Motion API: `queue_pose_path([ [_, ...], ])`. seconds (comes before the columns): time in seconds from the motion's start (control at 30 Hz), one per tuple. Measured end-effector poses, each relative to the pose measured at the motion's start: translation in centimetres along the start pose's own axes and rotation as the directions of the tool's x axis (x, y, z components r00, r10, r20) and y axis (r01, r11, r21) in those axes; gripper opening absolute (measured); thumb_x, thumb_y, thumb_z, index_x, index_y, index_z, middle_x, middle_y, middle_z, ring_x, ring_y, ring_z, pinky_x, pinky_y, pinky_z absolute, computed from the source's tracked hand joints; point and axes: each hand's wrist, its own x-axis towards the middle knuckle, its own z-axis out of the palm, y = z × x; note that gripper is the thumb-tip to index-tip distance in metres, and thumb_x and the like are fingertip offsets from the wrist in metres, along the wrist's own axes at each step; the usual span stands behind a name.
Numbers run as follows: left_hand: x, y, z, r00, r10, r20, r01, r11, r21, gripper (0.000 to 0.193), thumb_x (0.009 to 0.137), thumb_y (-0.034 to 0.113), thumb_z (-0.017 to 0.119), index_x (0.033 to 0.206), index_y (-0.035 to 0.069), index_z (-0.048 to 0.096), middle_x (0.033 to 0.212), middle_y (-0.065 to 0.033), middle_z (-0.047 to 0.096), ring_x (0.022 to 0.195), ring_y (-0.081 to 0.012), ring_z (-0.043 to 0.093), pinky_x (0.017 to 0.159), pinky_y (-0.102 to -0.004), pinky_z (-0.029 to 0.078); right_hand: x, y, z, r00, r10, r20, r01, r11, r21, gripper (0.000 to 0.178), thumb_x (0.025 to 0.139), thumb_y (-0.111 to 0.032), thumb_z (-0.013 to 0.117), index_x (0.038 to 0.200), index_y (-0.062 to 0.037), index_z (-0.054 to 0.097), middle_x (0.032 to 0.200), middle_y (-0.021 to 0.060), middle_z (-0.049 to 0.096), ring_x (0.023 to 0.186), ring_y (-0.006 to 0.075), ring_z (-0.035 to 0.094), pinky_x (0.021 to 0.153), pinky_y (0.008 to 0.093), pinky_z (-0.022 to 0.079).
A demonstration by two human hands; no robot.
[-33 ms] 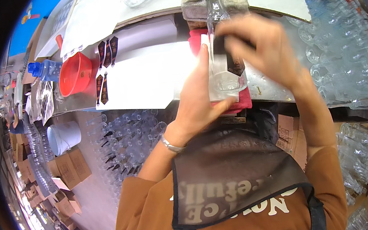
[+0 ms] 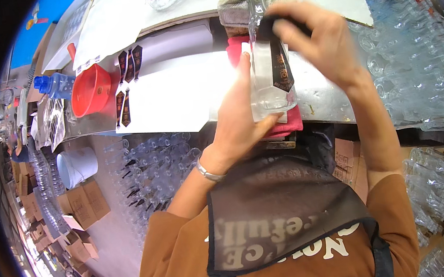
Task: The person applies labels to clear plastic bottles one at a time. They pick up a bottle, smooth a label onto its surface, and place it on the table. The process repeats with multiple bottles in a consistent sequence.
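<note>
Here, mid-frame, my left hand (image 2: 235, 116) cradles the tall clear glass bottle (image 2: 265, 77), upper centre: likely stiff, slick, breakable, best held round its lower body, off the black necktie-shaped label (image 2: 281, 72). My right hand (image 2: 317, 42) blurs over it; grip? Can't tell.

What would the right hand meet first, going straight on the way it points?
Most likely the clear glass bottle: the right hand points toward its upper part, though blur hides whether they touch.
</note>
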Motion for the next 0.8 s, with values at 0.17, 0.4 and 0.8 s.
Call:
queue_pose_path([
  [0.17,0.1,-1.2,-0.1,0.998,-0.041,0.041,0.047,0.988,-0.148,0.113,0.072,0.005,0.082,0.158,-0.004,0.01,0.159,-0.0278,0.031,0.146,-0.0378,0.036,0.118,-0.0418,0.034,-5.6,0.8,1.2,0.936,-0.343,0.083,0.336,0.938,0.082,0.027,0.073,0.002,0.071,0.098,-0.0065,0.07,0.097,0.0078,0.071,0.089,0.0266,0.066,0.079,0.0359,0.055],
  [0.4,0.2,-1.0,-0.8,0.992,-0.063,0.113,0.073,0.994,-0.085,0.117,0.072,-0.002,0.078,0.162,0.005,0.003,0.163,-0.0222,0.027,0.149,-0.0339,0.033,0.118,-0.0425,0.034,-1.2,2.7,0.6,0.978,-0.117,-0.173,0.134,0.987,0.09,0.024,0.076,0.005,0.07,0.097,-0.0048,0.073,0.094,0.0098,0.072,0.084,0.0249,0.068,0.075,0.0346,0.056],
  [0.8,0.0,-1.9,-0.7,0.987,-0.047,0.151,0.071,0.984,-0.162,0.117,0.071,-0.003,0.074,0.162,0.005,0.0,0.162,-0.0249,0.026,0.15,-0.0353,0.03,0.122,-0.0449,0.028,-1.5,5.4,0.6,0.979,-0.012,-0.201,0.055,0.976,0.211,0.024,0.084,0.005,0.067,0.108,0.0004,0.067,0.106,0.0127,0.071,0.093,0.0201,0.068,0.081,0.0291,0.056],
])
